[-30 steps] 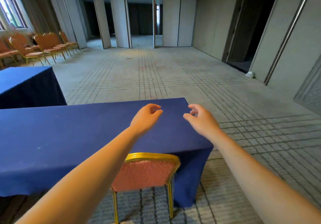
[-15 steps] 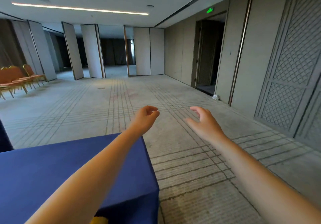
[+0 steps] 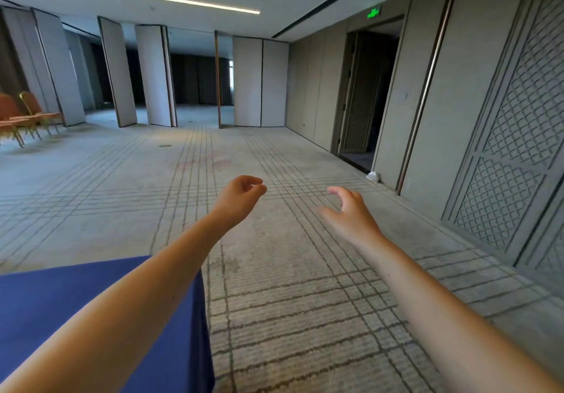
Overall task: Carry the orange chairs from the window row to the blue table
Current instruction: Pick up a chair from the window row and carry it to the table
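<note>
The blue table (image 3: 61, 301) fills the lower left corner, with only its right end in view under my left forearm. Orange chairs with gold frames (image 3: 27, 115) stand in a row far off at the left edge, partly cut off by the frame. My left hand (image 3: 239, 195) hangs in the air over the carpet, fingers loosely curled and holding nothing. My right hand (image 3: 351, 212) is stretched out beside it, fingers relaxed and empty. Both hands are far from the chairs.
Grey patterned carpet (image 3: 274, 270) stretches ahead. Folding partition panels (image 3: 155, 75) stand partly open at the far end. A dark doorway (image 3: 369, 93) under a green exit sign opens in the right wall, with a small white object (image 3: 373, 176) on the floor by it.
The view has swung up and to the right: the chair tucked at the blue table has dropped out of sight and the table has slid to the lower left. Both hands stay empty.
</note>
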Motion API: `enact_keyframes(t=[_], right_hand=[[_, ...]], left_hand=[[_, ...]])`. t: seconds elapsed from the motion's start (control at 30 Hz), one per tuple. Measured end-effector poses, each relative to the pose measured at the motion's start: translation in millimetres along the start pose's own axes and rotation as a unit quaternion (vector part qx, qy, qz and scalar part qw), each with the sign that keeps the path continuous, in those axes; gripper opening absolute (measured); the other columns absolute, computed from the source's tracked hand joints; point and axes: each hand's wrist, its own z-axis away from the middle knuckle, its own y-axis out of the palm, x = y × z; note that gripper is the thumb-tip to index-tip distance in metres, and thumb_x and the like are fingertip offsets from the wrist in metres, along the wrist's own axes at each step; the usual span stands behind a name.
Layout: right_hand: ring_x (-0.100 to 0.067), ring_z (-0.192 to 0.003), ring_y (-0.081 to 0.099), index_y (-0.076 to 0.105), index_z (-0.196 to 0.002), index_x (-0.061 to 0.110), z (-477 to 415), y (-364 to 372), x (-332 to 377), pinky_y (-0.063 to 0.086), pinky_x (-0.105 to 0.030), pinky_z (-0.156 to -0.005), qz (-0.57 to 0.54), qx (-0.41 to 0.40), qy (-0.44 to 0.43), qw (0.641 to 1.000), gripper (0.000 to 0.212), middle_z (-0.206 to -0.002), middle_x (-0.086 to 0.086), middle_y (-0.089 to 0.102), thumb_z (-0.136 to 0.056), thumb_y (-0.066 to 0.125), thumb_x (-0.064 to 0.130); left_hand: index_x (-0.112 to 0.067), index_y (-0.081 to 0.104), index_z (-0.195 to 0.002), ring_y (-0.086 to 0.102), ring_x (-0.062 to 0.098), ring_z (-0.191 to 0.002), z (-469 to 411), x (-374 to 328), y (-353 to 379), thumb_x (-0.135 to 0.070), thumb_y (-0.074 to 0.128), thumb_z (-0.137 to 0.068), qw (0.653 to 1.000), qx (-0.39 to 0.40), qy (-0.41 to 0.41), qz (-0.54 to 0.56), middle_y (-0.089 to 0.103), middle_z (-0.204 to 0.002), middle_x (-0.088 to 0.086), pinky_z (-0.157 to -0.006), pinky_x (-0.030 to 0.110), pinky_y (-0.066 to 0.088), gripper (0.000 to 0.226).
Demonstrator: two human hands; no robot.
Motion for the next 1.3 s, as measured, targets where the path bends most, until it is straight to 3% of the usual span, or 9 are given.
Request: enact_keyframes(t=[0.3,0.67,0.83,0.97,1.13,1.3], right_hand=[[-0.018,-0.132,0.041,0.04,-0.147,0.025,-213.9,18.1,-26.3,0.035,-0.031,-0.095,0.03,0.021,-0.018,0.999,0.059,-0.15,0.0,0.032,-0.093,0.059,0.037],[-0.022,-0.134,0.041,0.037,-0.148,0.022,-445.8,76.8,-71.8,0.037,-0.037,-0.102,0.014,0.064,-0.047,0.997,0.062,-0.151,-0.005,0.031,-0.093,0.06,0.038],[-0.025,-0.138,0.038,0.038,-0.148,0.019,-601.4,121.5,-78.4,0.037,-0.042,-0.109,-0.02,0.091,-0.085,0.992,0.063,-0.153,-0.007,0.03,-0.091,0.061,0.036],[-0.025,-0.137,0.039,0.038,-0.147,0.018,-707.2,166.6,-66.0,0.037,-0.038,-0.104,-0.025,0.122,-0.12,0.985,0.063,-0.154,-0.007,0.031,-0.091,0.06,0.036],[-0.024,-0.139,0.036,0.037,-0.148,0.018,-799.5,237.9,-52.3,0.037,-0.038,-0.104,-0.04,0.2,-0.153,0.967,0.062,-0.155,-0.005,0.028,-0.093,0.059,0.036],[-0.025,-0.139,0.037,0.037,-0.148,0.019,-896.3,327.7,-26.8,0.038,-0.04,-0.106,-0.056,0.244,-0.177,0.952,0.063,-0.155,-0.007,0.029,-0.092,0.061,0.038]], left_hand=[[-0.012,0.058,-0.124,0.064,0.021,-0.098,-211.9,30.1,21.5,-0.029,0.056,-0.093,0.999,-0.028,0.005,0.013,0.067,-0.108,0.006,-0.079,0.031,0.046,0.035],[-0.015,0.059,-0.122,0.064,0.02,-0.098,-403.3,95.9,42.0,-0.03,0.058,-0.092,0.996,-0.076,-0.02,-0.05,0.067,-0.107,0.005,-0.088,0.037,0.049,0.033],[-0.013,0.057,-0.125,0.062,0.02,-0.1,-522.2,123.0,33.8,-0.03,0.056,-0.094,0.986,-0.127,-0.038,-0.098,0.065,-0.108,0.005,-0.091,0.039,0.05,0.036],[-0.018,0.058,-0.123,0.063,0.018,-0.097,-601.4,150.7,10.8,-0.036,0.057,-0.092,0.97,-0.188,-0.056,-0.145,0.065,-0.106,0.001,-0.091,0.039,0.05,0.036],[-0.018,0.057,-0.124,0.063,0.018,-0.098,-666.2,199.6,-18.4,-0.037,0.058,-0.092,0.955,-0.22,-0.112,-0.167,0.064,-0.11,0.003,-0.091,0.041,0.051,0.037],[-0.018,0.058,-0.121,0.063,0.017,-0.096,-742.8,257.6,-67.9,-0.036,0.059,-0.091,0.936,-0.269,-0.145,-0.174,0.065,-0.107,0.001,-0.085,0.034,0.049,0.036]])
